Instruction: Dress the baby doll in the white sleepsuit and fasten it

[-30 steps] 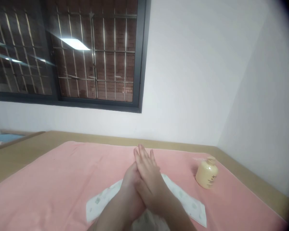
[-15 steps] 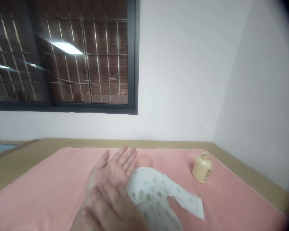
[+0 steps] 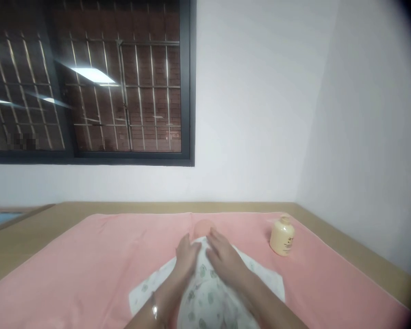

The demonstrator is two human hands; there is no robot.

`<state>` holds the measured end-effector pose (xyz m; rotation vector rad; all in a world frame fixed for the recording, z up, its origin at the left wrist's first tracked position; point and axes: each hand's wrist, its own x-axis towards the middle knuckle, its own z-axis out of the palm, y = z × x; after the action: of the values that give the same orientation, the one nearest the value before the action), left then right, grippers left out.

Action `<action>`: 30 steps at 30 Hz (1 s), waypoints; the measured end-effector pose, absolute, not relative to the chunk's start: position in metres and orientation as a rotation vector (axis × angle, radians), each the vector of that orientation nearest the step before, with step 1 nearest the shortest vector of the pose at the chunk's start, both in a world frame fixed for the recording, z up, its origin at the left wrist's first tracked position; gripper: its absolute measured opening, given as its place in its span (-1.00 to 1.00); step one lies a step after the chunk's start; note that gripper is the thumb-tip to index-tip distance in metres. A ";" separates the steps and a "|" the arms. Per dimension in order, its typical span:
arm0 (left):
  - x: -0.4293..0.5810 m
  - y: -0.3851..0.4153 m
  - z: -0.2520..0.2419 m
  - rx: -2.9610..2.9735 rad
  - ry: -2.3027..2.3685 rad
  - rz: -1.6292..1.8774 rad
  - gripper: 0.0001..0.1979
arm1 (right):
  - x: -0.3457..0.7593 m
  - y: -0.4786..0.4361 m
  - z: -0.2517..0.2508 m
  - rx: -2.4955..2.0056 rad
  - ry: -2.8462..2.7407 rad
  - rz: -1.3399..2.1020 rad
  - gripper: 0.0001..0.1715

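Note:
A baby doll [image 3: 205, 278] in a white garment with green and grey prints lies on a pink cloth, its smooth round head [image 3: 202, 227] pointing away from me. My left hand [image 3: 187, 253] rests on the doll's upper body at the left shoulder, fingers stretched toward the head. On the other shoulder lies my right hand [image 3: 226, 253], flat, with its fingertips close to the head. Both hands are open, and a narrow strip of printed fabric shows between them. The garment's sleeves spread out to either side under my forearms. Something shiny sits on my left wrist.
A cream bottle [image 3: 282, 238] with dark lettering stands on the pink cloth [image 3: 71, 265] to the right. The tan table edge [image 3: 178, 206] meets a white wall behind. A dark-framed window with metal bars [image 3: 130, 91] is at the upper left.
My hands were together in front of the doll, left palm up and right hand over the left forearm. They have separated and come down onto the doll's shoulders. The view has shifted slightly.

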<state>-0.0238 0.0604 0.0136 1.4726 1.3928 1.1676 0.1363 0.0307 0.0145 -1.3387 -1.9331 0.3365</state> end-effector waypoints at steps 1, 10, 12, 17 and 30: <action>-0.021 0.056 -0.003 1.563 1.524 1.121 -0.34 | 0.140 0.031 0.002 -1.320 -2.009 0.327 -0.38; -0.029 0.011 -0.090 2.582 0.625 1.649 -0.76 | 0.141 0.030 0.003 -1.013 -2.347 0.325 -0.54; -0.031 0.012 -0.080 2.636 0.515 1.625 -0.82 | 0.134 0.038 0.013 -1.047 -2.418 0.316 -0.56; -0.030 0.006 -0.055 2.761 0.275 1.622 -0.77 | 0.141 0.053 -0.002 -1.189 -2.360 0.246 -0.39; -0.024 0.007 -0.065 2.559 0.504 1.208 -0.64 | 0.137 0.031 0.004 -0.949 -2.466 0.395 -0.54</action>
<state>-0.0242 0.0070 -0.0649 2.5593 0.5042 1.2076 0.1366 0.0310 0.0043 -0.9487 -2.4657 0.3950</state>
